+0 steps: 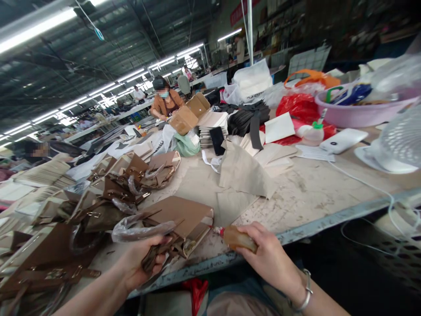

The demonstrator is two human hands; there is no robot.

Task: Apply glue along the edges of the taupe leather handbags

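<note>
My left hand (148,259) is closed on the folded flap of a brown handbag (180,210), which lies on its side near the table's front edge. A plastic-wrapped handle (141,228) loops out beside that hand. In my right hand (263,250) is an amber squeeze bottle (238,239) with a red nozzle, probably of glue. Its tip points at the bag's open edge and sits very close to it; whether they touch I cannot tell. The fingers of my left hand partly hide the flap.
More brown handbags (108,188) crowd the left side. Beige sheets (243,171), a phone (217,140) and a cardboard box (189,114) lie beyond. To the right are a pink basin (365,112), a white fan (401,131) and a cable (365,177). A co-worker (166,101) sits across.
</note>
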